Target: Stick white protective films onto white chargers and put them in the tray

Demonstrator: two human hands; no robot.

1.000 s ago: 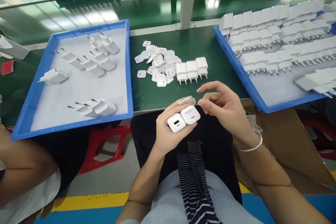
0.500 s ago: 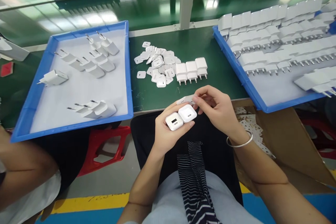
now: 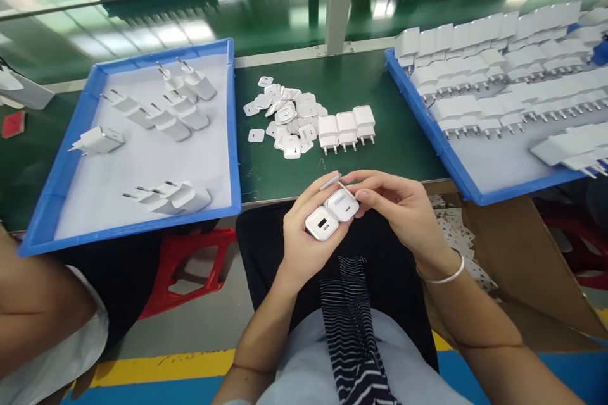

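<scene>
My left hand [image 3: 304, 247] is wrapped around two white charger plugs, their port ends turned up. The nearer charger [image 3: 322, 223] shows a dark wide port and a smaller slot. On the farther one, a thin white cover plate [image 3: 342, 204] with a single slot lies over the end, and a faint grey marking shows on it. Another small white plate [image 3: 330, 181] stands by my left fingertips. My right hand [image 3: 396, 205] pinches the edge of the cover plate with thumb and fingers; the fingertips are partly hidden.
A pile of white cover plates [image 3: 289, 115] lies on the green table beside three upright chargers [image 3: 346, 130]. The left blue tray [image 3: 234, 139] holds several chargers; the right blue tray [image 3: 439, 145] holds rows of them. Below right is a cardboard box [image 3: 527, 259]. Another person's arm [image 3: 38, 304] is at left.
My right hand has moved down from the small plate by the left fingertips to the edge of the farther charger. The chargers have shifted slightly to the right.
</scene>
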